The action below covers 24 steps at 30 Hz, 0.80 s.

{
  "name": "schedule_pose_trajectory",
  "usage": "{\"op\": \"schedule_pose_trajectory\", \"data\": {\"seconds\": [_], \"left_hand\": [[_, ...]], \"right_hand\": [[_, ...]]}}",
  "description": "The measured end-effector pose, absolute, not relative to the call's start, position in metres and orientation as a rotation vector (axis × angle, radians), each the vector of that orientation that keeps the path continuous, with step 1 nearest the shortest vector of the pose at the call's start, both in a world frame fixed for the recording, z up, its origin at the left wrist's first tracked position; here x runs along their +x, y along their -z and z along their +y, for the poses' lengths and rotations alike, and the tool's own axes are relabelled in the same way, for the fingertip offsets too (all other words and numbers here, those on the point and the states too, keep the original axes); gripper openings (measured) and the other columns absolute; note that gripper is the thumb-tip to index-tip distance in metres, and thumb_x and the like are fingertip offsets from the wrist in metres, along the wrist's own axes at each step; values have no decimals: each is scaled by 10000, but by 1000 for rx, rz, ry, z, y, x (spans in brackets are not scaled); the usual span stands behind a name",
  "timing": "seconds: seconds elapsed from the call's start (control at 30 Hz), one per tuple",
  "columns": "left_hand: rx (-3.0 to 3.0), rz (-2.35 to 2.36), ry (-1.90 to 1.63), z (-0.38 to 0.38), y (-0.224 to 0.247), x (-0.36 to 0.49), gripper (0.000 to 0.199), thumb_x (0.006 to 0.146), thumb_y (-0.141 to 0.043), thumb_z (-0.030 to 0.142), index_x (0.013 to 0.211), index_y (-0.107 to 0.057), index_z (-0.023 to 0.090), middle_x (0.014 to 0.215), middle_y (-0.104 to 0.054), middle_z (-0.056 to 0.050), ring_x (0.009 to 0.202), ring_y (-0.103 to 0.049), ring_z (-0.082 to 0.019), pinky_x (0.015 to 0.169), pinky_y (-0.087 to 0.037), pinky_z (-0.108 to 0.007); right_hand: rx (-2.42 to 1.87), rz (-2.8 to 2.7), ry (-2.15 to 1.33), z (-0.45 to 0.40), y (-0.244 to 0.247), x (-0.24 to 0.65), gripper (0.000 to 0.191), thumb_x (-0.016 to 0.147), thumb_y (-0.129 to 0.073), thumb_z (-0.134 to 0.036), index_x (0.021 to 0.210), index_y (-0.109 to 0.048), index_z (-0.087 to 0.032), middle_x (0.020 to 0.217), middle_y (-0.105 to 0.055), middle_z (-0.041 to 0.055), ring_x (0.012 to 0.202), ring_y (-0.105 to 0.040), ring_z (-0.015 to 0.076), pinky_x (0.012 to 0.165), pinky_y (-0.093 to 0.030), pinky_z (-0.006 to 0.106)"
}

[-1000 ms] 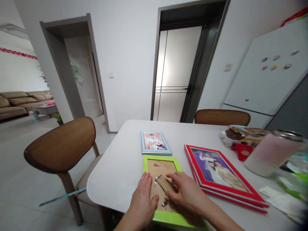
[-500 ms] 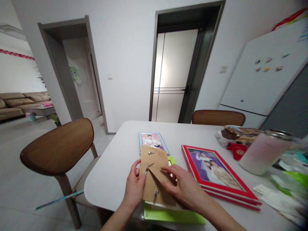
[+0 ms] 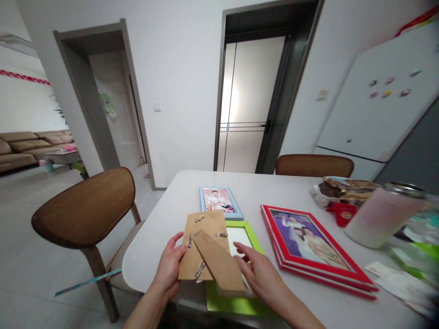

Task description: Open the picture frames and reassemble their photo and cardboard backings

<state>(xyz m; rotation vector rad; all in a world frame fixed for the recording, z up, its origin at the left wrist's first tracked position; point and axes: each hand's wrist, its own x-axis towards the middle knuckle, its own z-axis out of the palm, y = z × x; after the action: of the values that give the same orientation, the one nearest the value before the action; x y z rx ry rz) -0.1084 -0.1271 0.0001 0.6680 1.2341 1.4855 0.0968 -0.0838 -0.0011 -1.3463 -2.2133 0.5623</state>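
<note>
A brown backing board (image 3: 206, 221) with metal clips and a slanted stand flap (image 3: 219, 258) is held above the table by its left edge. My left hand (image 3: 168, 262) grips that edge, thumb on top. My right hand (image 3: 255, 267) is beside the flap's right side, its thumb and index finger apart, the other fingers partly hidden. Below the board lies a green frame (image 3: 252, 237) with a white inside, partly covered. Behind it a blue frame (image 3: 236, 210) with a photo lies flat.
Two stacked red frames (image 3: 291, 265) lie at the right. Beyond them are a pink-white tumbler (image 3: 382, 217), a red packet (image 3: 344, 214), a wrapped food package (image 3: 350, 189) and crumpled tissue (image 3: 394, 283). Wooden chairs stand left (image 3: 89, 205) and behind (image 3: 315, 165).
The board has moved left with my left hand and turned, showing more clips and the whole flap. More of the green frame shows. My right hand has come off the board's upper part.
</note>
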Motion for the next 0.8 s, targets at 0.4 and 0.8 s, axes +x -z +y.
{"op": "schedule_pose_trajectory", "data": {"seconds": [0.4, 0.8], "left_hand": [[687, 1415, -1444, -127, 4, -148, 276, 756, -454, 119, 1028, -439, 159, 717, -644, -25, 569, -620, -150, 496, -470, -229], [931, 1988, -1365, -138, 3, -239, 411, 659, -526, 161, 1059, -438, 143, 676, -622, -26, 693, -617, -238, 620, -478, -341]], "right_hand": [[-1405, -2645, -209, -97, -2, 117, 254, 768, -403, -348, 861, -600, -217, 1080, -570, 77, 1101, -385, 319, 896, -193, 537], [-1410, -2656, -84, -89, -10, 118, 213, 745, -441, -306, 695, -614, -191, 833, -623, 78, 967, -468, 281, 884, -223, 497]]}}
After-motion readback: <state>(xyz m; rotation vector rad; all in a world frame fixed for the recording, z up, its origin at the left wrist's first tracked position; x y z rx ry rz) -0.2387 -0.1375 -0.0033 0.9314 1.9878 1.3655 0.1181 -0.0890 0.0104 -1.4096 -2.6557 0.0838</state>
